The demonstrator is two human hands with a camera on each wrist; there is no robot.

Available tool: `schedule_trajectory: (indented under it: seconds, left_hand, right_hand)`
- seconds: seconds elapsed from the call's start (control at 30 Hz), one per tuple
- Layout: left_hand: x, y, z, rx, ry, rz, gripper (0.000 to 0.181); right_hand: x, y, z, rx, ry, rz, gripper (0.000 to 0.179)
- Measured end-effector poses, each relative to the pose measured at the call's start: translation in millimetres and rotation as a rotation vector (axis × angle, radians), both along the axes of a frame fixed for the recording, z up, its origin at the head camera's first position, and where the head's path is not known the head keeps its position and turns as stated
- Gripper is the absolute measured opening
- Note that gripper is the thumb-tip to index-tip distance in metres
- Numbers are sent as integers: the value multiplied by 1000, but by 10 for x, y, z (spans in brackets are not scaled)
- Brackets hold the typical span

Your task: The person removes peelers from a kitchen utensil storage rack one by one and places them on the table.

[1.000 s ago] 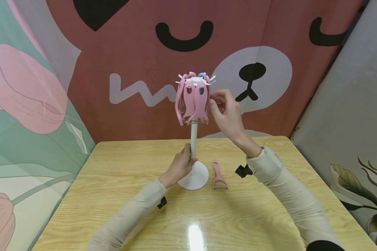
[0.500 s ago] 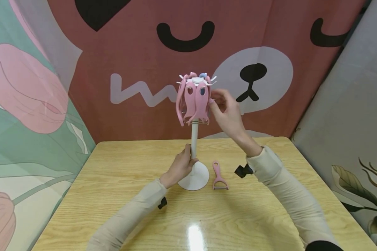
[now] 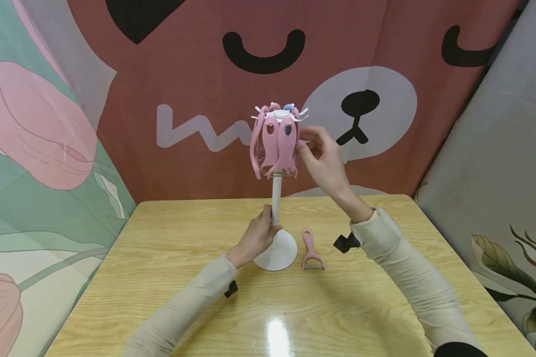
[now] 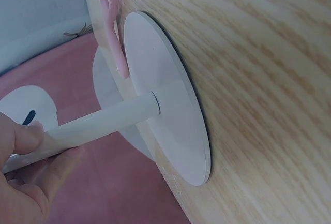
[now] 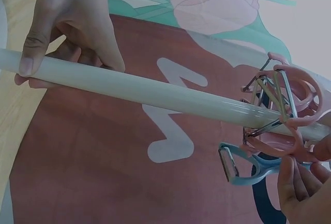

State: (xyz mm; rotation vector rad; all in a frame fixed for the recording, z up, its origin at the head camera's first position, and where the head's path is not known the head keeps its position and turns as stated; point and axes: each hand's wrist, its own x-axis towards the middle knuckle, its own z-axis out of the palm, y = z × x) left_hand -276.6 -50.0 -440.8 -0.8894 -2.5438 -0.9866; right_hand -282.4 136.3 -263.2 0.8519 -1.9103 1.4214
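Almost nothing has moved in the last second. The two hands, the stand and the loose peeler look the same as they did half a second ago. To me, that means the hands are busy with one small, careful bit of work at a single spot.

The left hand (image 3: 255, 235) has its fingers wrapped round the white pole (image 3: 276, 192), low down, just above the round base (image 3: 287, 252). The stand is upright and its base is on the wooden surface (image 3: 187, 228), so I think this hand is keeping it steady.

The right hand (image 3: 327, 166) is up high, at the side of the bunch. Its fingers are bent and seem to pinch a peeler there. The right wrist view shows them next to both pink handles and a blue peeler (image 5: 265, 169), and I cannot tell which one they have.

The pink peelers (image 3: 287, 146) hang all around the pole, under the white top (image 3: 281, 114). One loose peeler (image 3: 308, 244) lies on the surface, near the base but not touching it, with its blade end toward the person.
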Motion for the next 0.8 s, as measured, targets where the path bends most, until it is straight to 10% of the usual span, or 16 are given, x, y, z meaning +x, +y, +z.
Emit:
schedule_trajectory:
  seconds: [0.8]
  left_hand:
    - [4, 8, 0, -6, 5, 9, 35]
  right_hand:
    - [8, 8, 8, 16, 21, 12, 34]
